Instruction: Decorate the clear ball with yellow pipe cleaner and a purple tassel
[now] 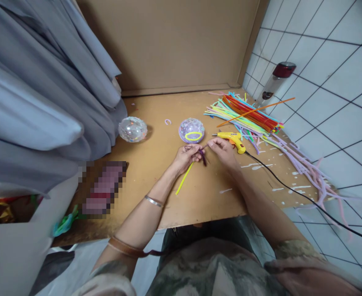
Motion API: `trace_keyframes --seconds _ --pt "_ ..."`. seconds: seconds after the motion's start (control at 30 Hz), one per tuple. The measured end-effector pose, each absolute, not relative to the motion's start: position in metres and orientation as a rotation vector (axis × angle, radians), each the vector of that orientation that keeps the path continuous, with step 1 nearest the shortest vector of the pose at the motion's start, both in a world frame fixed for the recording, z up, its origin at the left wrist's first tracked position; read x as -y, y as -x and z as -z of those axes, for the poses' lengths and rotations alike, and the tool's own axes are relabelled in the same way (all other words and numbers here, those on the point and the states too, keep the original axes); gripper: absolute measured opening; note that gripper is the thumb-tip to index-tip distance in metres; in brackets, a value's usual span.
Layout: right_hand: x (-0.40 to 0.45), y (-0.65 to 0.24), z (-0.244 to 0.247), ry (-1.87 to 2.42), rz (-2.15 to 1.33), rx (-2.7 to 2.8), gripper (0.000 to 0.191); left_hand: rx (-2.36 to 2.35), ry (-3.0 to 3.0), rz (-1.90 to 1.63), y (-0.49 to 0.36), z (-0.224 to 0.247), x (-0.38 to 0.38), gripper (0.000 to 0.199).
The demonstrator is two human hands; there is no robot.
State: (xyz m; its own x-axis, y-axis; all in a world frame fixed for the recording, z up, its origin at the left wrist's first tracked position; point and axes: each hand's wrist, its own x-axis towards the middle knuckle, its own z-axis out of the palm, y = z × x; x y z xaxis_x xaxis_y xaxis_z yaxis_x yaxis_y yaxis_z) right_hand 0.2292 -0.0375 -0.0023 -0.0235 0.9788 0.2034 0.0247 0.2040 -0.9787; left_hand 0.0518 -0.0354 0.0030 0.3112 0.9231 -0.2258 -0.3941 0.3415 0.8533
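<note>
Close together over the middle of the table, my left hand [187,157] and my right hand [220,149] are both closed in a pinch. Dark purple thread or a small tassel [203,158] hangs from the left fingers, and a thin strand runs across to the right fingertips. Just beyond them sits a clear decorated bowl or ball [191,125] with a yellow pipe-cleaner ring [193,136] at its near side. A yellow pipe cleaner [184,179] lies beneath my left hand. Right of my right hand rests a yellow glue gun [232,139].
Another clear decorated ball [133,129] stands at the left, near the grey curtain [45,82]. Bundled pipe cleaners [251,113] lie at the back right, with lilac ones [307,164] trailing off the edge. A bottle [275,82] leans by the tiles. The black cord [279,176] crosses the right side.
</note>
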Motion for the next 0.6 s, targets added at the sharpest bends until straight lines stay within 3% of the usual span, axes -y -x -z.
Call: trace_keyframes --seconds 0.6 --pt "0.0336 -0.2276 0.0096 1.088 -0.971 1.331 0.050 -0.808 -0.939 -0.870 -0.0513 0.0013 0.0387 0.048"
